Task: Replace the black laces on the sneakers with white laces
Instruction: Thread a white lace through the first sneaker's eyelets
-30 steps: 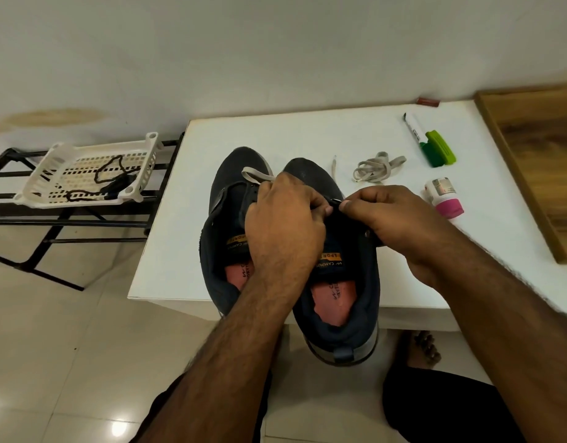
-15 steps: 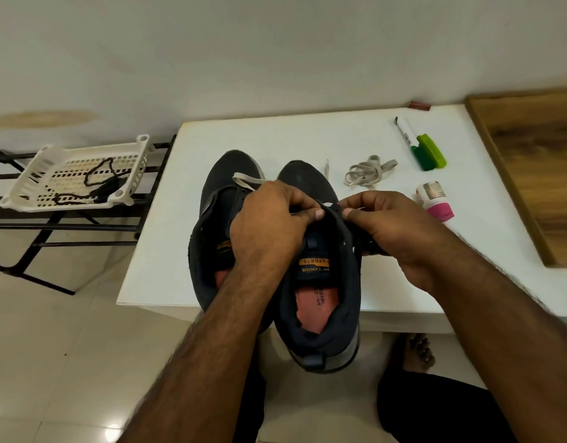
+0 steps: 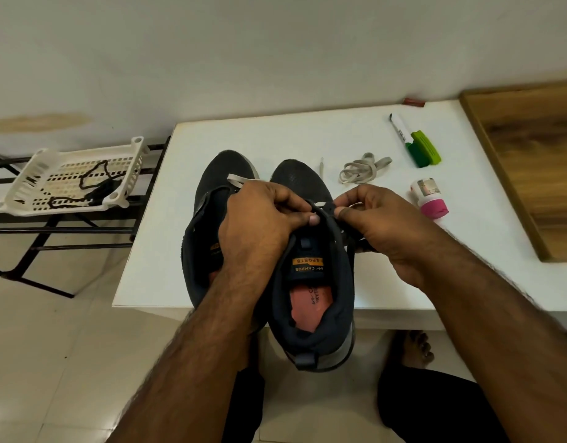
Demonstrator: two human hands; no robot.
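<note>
The sneakers (image 3: 310, 276) stand side by side at the front edge of the tabletop (image 3: 275, 135), heels toward us and partly over the edge, so that the openings face us and the eyelets are easy to reach. We pinch the top of the right sneaker's tongue area with the fingertips (image 3: 314, 219) of our left hand (image 3: 259, 225), and the thumb and forefinger of our right hand (image 3: 381, 225) pinch something small at the same spot; a bit of pale lace shows there, but we cannot tell exactly what is between the fingers. We judge that the left hand steadies the shoe while the right one feeds a white lace through an eyelet. A dark strand hangs under the right palm; we cannot say if it is a lace.

On the left sneaker a white lace end (image 3: 239, 180) lies across the toe part, so lacing there seems begun. The spare white lace (image 3: 363, 169) lies coiled behind the shoes, within reach, near the back right of the tabletop. Beside it are a marker (image 3: 398, 126), a green block (image 3: 424, 153) and a small pink-capped bottle (image 3: 430, 201). The black lace (image 3: 96, 187) rests in a white basket (image 3: 29, 174) on the rack at left, well apart, probably put aside.
</note>
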